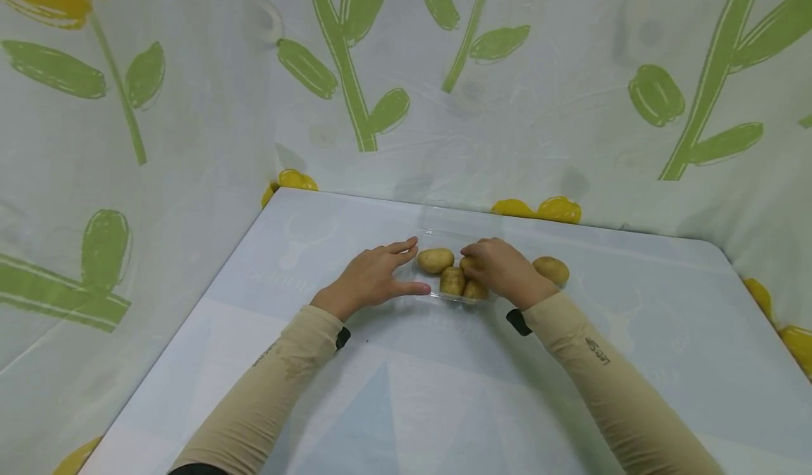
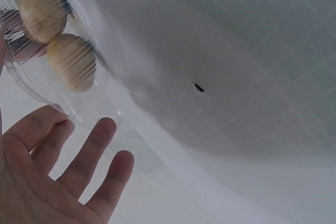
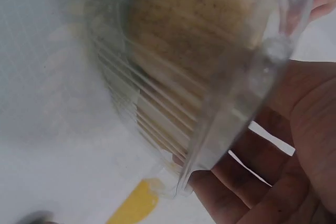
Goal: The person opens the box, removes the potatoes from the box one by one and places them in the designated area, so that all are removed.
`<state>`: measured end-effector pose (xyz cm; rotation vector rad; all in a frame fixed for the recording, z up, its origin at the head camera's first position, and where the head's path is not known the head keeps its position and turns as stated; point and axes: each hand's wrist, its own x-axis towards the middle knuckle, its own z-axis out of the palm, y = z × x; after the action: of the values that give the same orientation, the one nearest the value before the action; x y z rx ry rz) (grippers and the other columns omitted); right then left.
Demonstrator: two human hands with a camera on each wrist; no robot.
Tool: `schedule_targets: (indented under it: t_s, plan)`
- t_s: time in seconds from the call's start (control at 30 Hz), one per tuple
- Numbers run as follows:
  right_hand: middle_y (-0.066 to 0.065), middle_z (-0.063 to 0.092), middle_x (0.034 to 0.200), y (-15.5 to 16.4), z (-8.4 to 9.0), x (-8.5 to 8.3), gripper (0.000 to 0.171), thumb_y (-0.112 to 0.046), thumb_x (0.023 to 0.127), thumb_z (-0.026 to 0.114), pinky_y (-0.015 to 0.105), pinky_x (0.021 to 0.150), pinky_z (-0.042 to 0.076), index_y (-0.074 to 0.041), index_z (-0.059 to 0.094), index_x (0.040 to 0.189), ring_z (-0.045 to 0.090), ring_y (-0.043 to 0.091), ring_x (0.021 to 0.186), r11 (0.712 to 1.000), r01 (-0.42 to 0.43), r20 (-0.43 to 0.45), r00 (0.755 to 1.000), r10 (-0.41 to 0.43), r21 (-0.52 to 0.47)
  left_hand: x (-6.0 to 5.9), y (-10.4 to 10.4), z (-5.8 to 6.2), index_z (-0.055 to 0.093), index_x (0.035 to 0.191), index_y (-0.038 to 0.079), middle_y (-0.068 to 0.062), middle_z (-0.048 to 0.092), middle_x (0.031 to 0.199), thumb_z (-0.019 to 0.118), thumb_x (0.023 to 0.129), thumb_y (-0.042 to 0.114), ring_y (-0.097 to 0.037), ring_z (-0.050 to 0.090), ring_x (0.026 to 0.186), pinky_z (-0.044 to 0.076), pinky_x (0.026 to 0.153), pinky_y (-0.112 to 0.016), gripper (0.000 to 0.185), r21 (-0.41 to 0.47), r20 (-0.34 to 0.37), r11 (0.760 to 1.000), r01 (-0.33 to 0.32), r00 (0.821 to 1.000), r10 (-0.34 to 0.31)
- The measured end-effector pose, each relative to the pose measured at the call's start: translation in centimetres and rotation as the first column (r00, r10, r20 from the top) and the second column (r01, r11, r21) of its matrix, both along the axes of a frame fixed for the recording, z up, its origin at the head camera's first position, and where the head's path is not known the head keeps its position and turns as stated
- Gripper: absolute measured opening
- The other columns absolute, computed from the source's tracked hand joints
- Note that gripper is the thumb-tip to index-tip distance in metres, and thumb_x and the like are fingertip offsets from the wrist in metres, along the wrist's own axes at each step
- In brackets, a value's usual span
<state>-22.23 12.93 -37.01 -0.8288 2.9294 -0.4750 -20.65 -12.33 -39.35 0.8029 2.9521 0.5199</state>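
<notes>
A clear plastic clamshell container (image 1: 428, 293) lies on the table with several potatoes in it, among them a potato at its left (image 1: 435, 260) and one in the middle (image 1: 452, 282). My right hand (image 1: 504, 269) reaches over its right side, fingers curled on a potato (image 1: 468, 263) that it partly hides. Spread around the left side is my left hand (image 1: 374, 278), thumb and fingers extended at the rim. In the left wrist view, potatoes (image 2: 73, 64) show through the ribbed wall. A large potato (image 3: 194, 24) fills the container's side in the right wrist view.
One loose potato (image 1: 550, 271) lies outside the container, just right of my right hand. Behind the container stands its raised clear lid (image 1: 453, 218), close to the table's back edge. A flower-patterned curtain (image 1: 558, 122) hangs behind the table (image 1: 355, 404).
</notes>
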Motion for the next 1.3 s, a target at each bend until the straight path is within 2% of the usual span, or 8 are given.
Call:
schedule_targets:
  t_s: [0.1,0.4,0.67,0.9,1.07,1.3]
  plan:
    - [0.012,0.066,0.107,-0.1,-0.03,-0.01,0.03,-0.011,0.087,0.065,0.04,0.088,0.048,0.0,0.064,0.115,0.059,0.027,0.1,1.0,-0.006,0.003,1.0,0.006,-0.002,0.03,0.02,0.0,0.041,0.142,0.017,0.013,0.026,0.15,0.05,0.074,0.077,-0.022,0.043,0.127,0.038,0.098,-0.049,0.091,-0.005,0.001,1.0,-0.003,1.0,0.003]
    - [0.016,0.058,0.111,0.31,-0.39,0.69,0.032,-0.014,0.089,0.064,0.04,0.085,0.049,-0.003,0.062,0.119,0.054,0.029,0.103,0.999,-0.041,-0.087,0.995,0.042,0.02,-0.01,0.06,-0.04,0.04,0.142,0.016,0.012,0.026,0.151,0.049,0.074,0.078,-0.023,0.042,0.128,0.037,0.099,-0.048,0.092,-0.01,0.006,1.0,0.002,1.0,-0.002]
    - [0.015,0.054,0.111,0.6,-0.78,0.61,0.032,-0.016,0.09,0.063,0.04,0.087,0.048,-0.001,0.06,0.118,0.052,0.028,0.103,0.998,-0.055,-0.094,0.994,0.053,-0.019,-0.01,0.08,-0.14,0.038,0.143,0.018,0.012,0.025,0.151,0.047,0.073,0.079,-0.021,0.042,0.128,0.037,0.1,-0.043,0.094,-0.025,0.001,1.0,-0.002,1.0,0.002]
    - [0.017,0.057,0.115,0.73,-0.88,0.53,0.031,-0.013,0.091,0.061,0.042,0.091,0.045,0.001,0.056,0.118,0.052,0.032,0.105,0.995,-0.082,-0.086,0.993,0.077,-0.05,0.02,0.07,-0.13,0.039,0.143,0.016,0.011,0.026,0.151,0.048,0.074,0.078,-0.022,0.042,0.128,0.037,0.099,-0.047,0.093,-0.012,-0.003,1.0,0.0,1.0,0.0]
    - [0.016,0.059,0.117,0.84,-0.88,0.72,0.03,-0.012,0.093,0.057,0.044,0.089,0.046,-0.003,0.056,0.122,0.052,0.033,0.105,0.993,-0.104,-0.092,0.991,0.099,-0.058,0.01,0.09,-0.15,0.039,0.143,0.017,0.011,0.026,0.151,0.048,0.075,0.077,-0.022,0.041,0.128,0.037,0.1,-0.044,0.091,-0.009,-0.003,1.0,0.003,1.0,-0.003]
    - [0.019,0.048,0.117,0.78,-0.88,0.84,0.033,-0.011,0.093,0.058,0.044,0.086,0.047,-0.01,0.058,0.125,0.049,0.032,0.103,0.99,-0.116,-0.1,0.989,0.108,-0.081,0.1,0.06,-0.07,0.039,0.143,0.016,0.011,0.026,0.151,0.049,0.074,0.077,-0.022,0.043,0.128,0.037,0.099,-0.046,0.091,-0.008,-0.006,1.0,0.002,1.0,-0.002]
